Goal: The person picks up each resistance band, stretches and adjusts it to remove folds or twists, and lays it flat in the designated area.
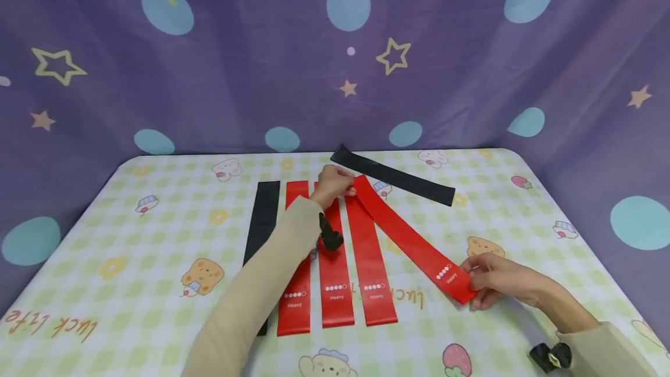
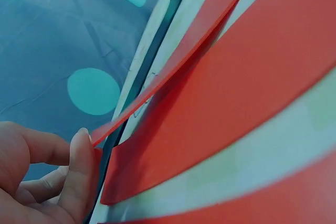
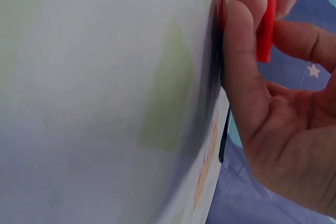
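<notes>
A red resistance band [image 1: 405,228] printed "Heavy" stretches slantwise between the two hands. Its far end is pinched by my left hand [image 1: 334,184], thumb against fingers; the left wrist view shows this band [image 2: 173,72] raised above another red one. The near end, with the white dots, is held between thumb and fingers of my right hand [image 1: 499,279], low over the cloth. Several more red bands lie side by side to the left, among them one band [image 1: 370,260] right beside the held one and another [image 1: 336,272] partly under the left wrist.
A black band [image 1: 263,209] lies left of the red row, partly covered by the left sleeve [image 1: 262,284]. Another black band [image 1: 395,176] lies slantwise at the back. The table has a checked, printed cloth [image 1: 157,237], with a purple curtain [image 1: 251,63] behind it.
</notes>
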`<state>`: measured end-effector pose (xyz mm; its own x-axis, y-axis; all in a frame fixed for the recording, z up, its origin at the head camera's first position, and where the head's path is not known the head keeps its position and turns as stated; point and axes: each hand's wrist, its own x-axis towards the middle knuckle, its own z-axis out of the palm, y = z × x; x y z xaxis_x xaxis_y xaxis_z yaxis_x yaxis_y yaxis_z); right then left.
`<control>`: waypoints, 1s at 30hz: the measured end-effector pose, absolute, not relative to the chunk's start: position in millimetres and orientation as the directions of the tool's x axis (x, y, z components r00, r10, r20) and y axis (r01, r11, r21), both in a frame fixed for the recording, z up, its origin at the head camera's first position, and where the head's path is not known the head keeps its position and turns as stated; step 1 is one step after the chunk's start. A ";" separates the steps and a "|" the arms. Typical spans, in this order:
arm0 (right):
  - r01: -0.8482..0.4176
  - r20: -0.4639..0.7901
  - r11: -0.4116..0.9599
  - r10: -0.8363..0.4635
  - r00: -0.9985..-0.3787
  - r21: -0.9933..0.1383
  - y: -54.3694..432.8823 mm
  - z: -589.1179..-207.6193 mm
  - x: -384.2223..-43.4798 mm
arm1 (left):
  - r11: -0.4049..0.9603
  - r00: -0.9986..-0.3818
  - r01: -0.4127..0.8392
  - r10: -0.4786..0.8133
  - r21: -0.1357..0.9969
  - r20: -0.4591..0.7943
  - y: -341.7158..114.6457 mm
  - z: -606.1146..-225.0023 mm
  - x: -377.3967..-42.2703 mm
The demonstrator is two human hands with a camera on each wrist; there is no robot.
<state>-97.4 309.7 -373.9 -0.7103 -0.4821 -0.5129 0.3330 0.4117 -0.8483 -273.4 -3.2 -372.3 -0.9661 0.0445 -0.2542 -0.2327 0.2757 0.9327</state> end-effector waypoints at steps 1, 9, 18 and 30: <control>0.347 -0.520 0.405 -0.485 -0.703 -0.846 307.8 -373.9 -96.3 | 0.289 -0.969 -0.226 0.034 0.930 -0.246 -1.1 -372.8 -275.2; 0.438 -0.566 0.358 -0.521 -0.639 -0.825 295.5 -374.9 -87.8 | 0.381 -0.977 -0.197 0.002 0.904 -0.213 13.7 -378.2 -289.3; 0.476 -0.536 0.296 -0.667 -0.518 -0.828 281.4 -376.7 -81.5 | 0.465 -0.980 -0.176 -0.004 0.868 -0.197 26.0 -383.2 -301.9; 0.461 -0.496 0.265 -0.708 -0.503 -0.847 272.6 -381.2 -75.8 | 0.639 -0.997 -0.021 0.045 0.769 -0.064 48.3 -378.9 -302.1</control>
<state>-75.8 272.6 -381.2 -0.5032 -0.7079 -0.4956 0.4614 0.2648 -0.8467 -302.1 48.3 -378.9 -0.9969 0.0448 -0.0643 -0.0209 0.6386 0.7692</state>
